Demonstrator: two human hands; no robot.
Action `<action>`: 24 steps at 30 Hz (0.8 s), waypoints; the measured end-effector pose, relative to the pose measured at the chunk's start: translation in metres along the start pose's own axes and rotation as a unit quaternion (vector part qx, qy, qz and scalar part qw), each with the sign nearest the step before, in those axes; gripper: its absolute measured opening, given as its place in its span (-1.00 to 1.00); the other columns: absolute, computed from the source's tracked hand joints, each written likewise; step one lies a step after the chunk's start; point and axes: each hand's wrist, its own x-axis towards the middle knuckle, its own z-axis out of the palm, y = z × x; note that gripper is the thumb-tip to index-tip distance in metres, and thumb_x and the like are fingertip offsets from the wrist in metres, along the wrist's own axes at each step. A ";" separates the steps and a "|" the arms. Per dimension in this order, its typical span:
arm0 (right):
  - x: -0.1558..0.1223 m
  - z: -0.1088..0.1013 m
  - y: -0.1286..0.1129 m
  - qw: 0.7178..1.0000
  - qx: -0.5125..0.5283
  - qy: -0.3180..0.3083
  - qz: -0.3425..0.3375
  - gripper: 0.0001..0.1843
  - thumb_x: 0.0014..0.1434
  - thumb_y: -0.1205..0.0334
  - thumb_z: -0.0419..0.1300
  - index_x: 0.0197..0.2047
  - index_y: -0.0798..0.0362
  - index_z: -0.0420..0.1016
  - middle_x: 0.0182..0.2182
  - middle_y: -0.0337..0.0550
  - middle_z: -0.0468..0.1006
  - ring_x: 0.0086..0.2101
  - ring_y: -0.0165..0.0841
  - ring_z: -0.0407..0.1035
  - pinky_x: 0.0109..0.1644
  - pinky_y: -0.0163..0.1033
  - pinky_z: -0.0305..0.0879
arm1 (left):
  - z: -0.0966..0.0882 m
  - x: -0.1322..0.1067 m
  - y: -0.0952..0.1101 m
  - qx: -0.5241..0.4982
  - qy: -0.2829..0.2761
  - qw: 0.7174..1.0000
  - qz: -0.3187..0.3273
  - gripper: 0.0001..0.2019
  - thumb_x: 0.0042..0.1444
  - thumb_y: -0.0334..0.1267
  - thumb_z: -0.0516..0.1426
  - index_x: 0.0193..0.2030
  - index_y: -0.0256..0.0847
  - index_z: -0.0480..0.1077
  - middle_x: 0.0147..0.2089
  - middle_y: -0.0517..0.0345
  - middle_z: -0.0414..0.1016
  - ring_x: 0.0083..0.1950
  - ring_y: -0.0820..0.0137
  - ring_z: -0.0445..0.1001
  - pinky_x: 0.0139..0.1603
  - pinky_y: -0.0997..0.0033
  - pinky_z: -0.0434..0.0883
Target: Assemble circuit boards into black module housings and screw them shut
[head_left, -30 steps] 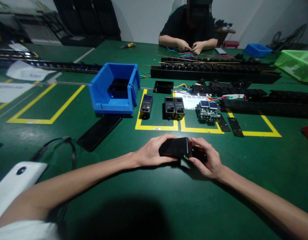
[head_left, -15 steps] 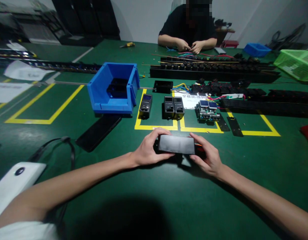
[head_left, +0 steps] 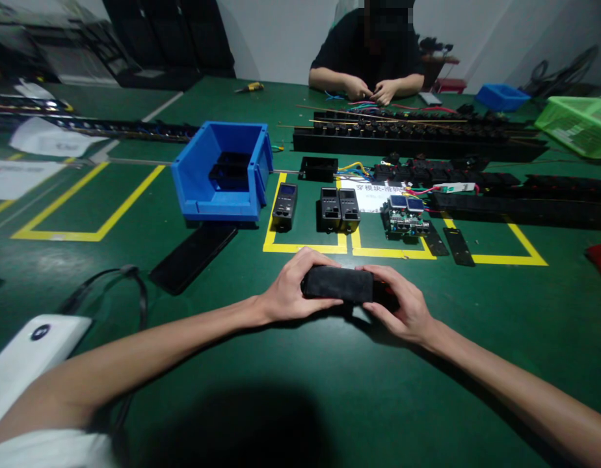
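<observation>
Between both hands I hold a small black plastic module case (head_left: 338, 284) just above the green table. My left hand (head_left: 293, 290) is closed around its left end, thumb below and fingers above. My right hand (head_left: 402, 300) grips the right end, fingertips on top and thumb underneath. The case's far side is hidden. Beyond it stand a black module with a small screen (head_left: 284, 207) and a pair of black module housings (head_left: 339, 209). Green circuit boards with small displays (head_left: 406, 216) lie to their right, beside thin black plates (head_left: 458, 246).
A blue bin (head_left: 221, 208) with black parts stands left of the modules; a black phone (head_left: 193, 259) lies before it. A white device (head_left: 37, 344) and cable are at left. Long black wired rails (head_left: 417, 140) cross the back, where another person (head_left: 369, 58) works.
The case has tilted in my hands, so its upper face no longer reflects the light and looks dull black. My right fingers have shifted slightly left along it.
</observation>
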 end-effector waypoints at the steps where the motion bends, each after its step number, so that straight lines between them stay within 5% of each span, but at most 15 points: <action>1: 0.000 0.000 0.000 1.000 0.002 -0.001 0.001 -0.41 0.18 0.21 0.25 0.24 0.08 0.23 0.01 0.12 0.51 -0.02 -0.14 0.46 0.02 0.00 0.46 | 0.000 0.000 0.000 0.000 -0.001 1.000 -0.003 -0.48 -0.07 -0.13 0.37 0.00 -0.17 0.32 -0.04 -0.01 0.51 -0.03 0.24 0.45 0.01 0.14 0.40; 8: 0.000 0.001 0.004 0.999 0.006 -0.003 -0.031 -0.21 0.07 0.07 0.35 0.30 0.06 0.15 -0.01 0.12 0.51 -0.05 -0.08 0.45 -0.04 0.05 0.47 | 0.001 0.000 0.000 0.027 -0.022 0.997 0.074 -0.47 -0.03 -0.10 0.34 0.05 -0.18 0.28 -0.05 -0.05 0.52 -0.02 0.21 0.48 0.01 0.12 0.39; 12: -0.001 0.004 0.003 0.997 -0.024 0.011 -0.066 -0.25 0.05 0.14 0.36 0.25 0.04 0.20 -0.04 0.11 0.52 -0.08 -0.10 0.47 -0.08 0.03 0.49 | 0.001 -0.001 -0.001 0.049 -0.034 0.990 0.125 -0.41 -0.01 -0.08 0.33 0.10 -0.19 0.24 -0.02 -0.10 0.50 0.01 0.18 0.49 0.00 0.10 0.41; 19: -0.001 0.003 0.002 0.997 -0.031 0.062 -0.027 -0.28 0.03 0.25 0.31 0.25 0.04 0.22 -0.05 0.09 0.51 -0.09 -0.10 0.44 -0.08 0.07 0.46 | 0.000 0.001 0.001 0.030 -0.029 0.993 0.108 -0.37 0.00 -0.16 0.34 0.19 -0.20 0.23 0.07 -0.12 0.49 0.09 0.19 0.47 0.10 0.07 0.41; 24: -0.001 0.002 0.003 0.998 -0.037 0.043 -0.029 -0.25 0.04 0.26 0.32 0.28 0.08 0.19 -0.02 0.13 0.49 -0.06 -0.08 0.42 -0.05 0.08 0.45 | 0.001 0.000 0.000 0.031 -0.016 0.992 0.125 -0.38 -0.02 -0.19 0.35 0.17 -0.20 0.25 0.05 -0.12 0.52 0.04 0.20 0.50 0.04 0.07 0.43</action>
